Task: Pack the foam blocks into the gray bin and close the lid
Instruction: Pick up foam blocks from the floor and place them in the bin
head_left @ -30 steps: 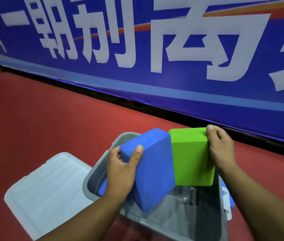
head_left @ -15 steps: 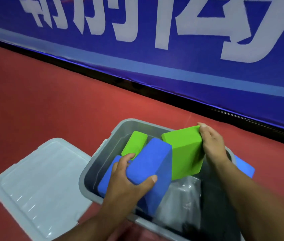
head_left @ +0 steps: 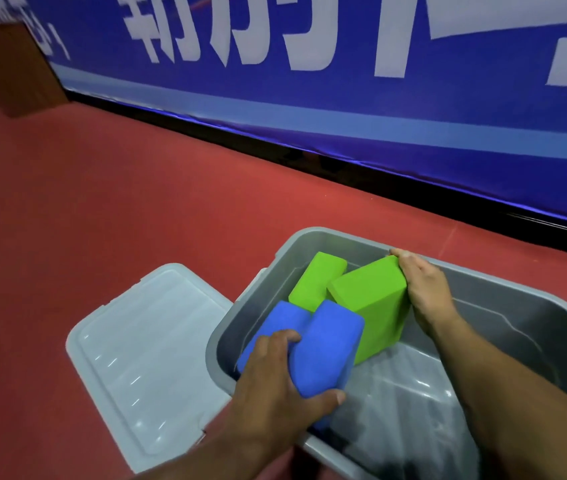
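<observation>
1. In the head view, we see a gray bin [head_left: 504, 292] in the lower right of the frame, standing on a red floor [head_left: 102, 202].
2. Our left hand [head_left: 275, 386], at the lower centre, is clamped around a blue block [head_left: 330, 348], thumb on its near end and fingers over its left side; the block tilts inside the bin's left part.
3. A second blue block [head_left: 271, 327] lies just left of it, touching it, partly hidden by the hand.
4. Our right hand [head_left: 424, 289], right of centre, grips the right edge of a green block [head_left: 368, 306], which stands tilted inside the bin against the held blue block.
5. A second green block [head_left: 316, 278] sits behind, near the bin's far left corner.
6. The lid [head_left: 143, 348] lies flat on the floor at the lower left, just beside the bin.
7. A blue banner [head_left: 344, 98] with white characters fills the top of the frame.
</observation>
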